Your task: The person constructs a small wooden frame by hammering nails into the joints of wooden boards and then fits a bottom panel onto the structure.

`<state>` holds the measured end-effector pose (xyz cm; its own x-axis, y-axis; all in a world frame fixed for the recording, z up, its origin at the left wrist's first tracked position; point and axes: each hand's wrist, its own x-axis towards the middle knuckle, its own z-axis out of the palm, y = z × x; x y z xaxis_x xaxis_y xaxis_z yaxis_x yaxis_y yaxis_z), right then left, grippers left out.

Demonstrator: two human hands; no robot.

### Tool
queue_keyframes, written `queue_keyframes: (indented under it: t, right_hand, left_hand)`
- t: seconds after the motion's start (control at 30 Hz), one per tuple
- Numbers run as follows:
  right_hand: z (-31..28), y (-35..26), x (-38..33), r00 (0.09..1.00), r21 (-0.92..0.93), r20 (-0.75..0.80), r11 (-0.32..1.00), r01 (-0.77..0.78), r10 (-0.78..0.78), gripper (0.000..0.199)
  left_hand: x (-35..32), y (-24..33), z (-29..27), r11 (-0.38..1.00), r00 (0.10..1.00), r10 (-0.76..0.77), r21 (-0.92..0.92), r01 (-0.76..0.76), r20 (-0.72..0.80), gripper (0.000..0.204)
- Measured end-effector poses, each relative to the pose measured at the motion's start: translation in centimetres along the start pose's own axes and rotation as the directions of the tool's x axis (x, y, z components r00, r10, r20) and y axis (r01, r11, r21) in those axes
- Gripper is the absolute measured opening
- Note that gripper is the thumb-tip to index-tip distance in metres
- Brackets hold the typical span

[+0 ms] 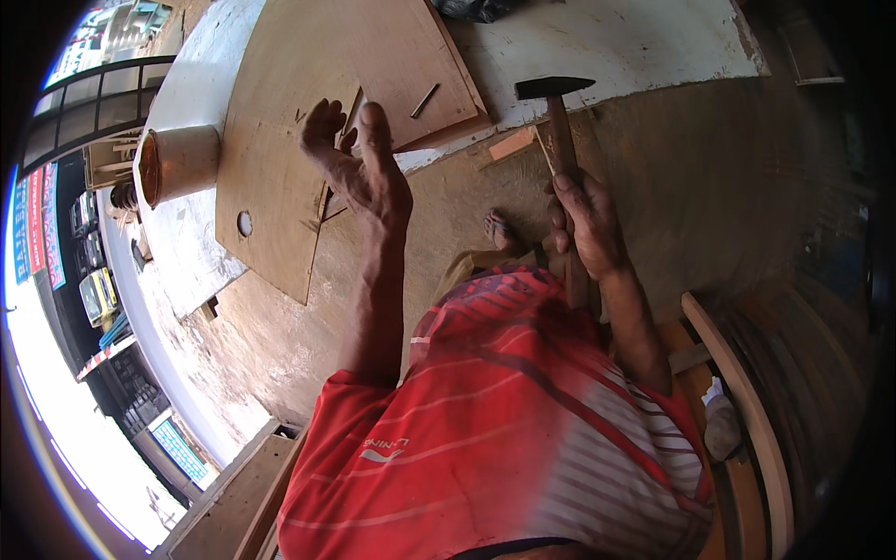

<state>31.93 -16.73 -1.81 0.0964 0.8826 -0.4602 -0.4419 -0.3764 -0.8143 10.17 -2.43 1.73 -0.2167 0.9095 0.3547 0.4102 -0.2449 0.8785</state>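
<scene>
My right hand [586, 219] is wrapped round the wooden handle of a hammer [557, 121]. The dark hammer head points away from me, over the floor just off the table's edge. My left hand [369, 177] is raised above the near edge of a plywood sheet [271, 159]. Its thumb stands apart from the half-curled fingers, and nothing shows clearly between them. Beyond that hand, a short metal rod [424, 100] rests on a second, reddish wooden panel [383, 47] that overlaps the plywood. A round hole opens near the plywood's lower left corner.
A stained bucket [185, 163] stands on the white tabletop [191, 243] at the left. Under the table's edge is a wood offcut [512, 145]. Timber boards [747, 411] and a small whitish bag [721, 420] lie at my right. A dark bundle [476, 7] sits at the far edge.
</scene>
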Motion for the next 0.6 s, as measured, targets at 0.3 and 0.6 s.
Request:
queue_keyframes:
  t: [0.3,0.6]
  right_hand:
    - [-2.3,0.2,0.4,0.998,-0.187,-0.006,0.980,-0.067,0.067,0.029]
    - [-2.7,-0.8,0.6,0.998,-0.265,0.014,0.962,-0.062,0.068,0.030]
  left_hand:
    - [1.8,4.8,-1.8,0.841,0.847,0.248,0.330,-0.429,0.469,0.019]
    - [2.4,5.3,-1.4,0.747,0.793,0.307,0.383,-0.543,0.526,0.013]
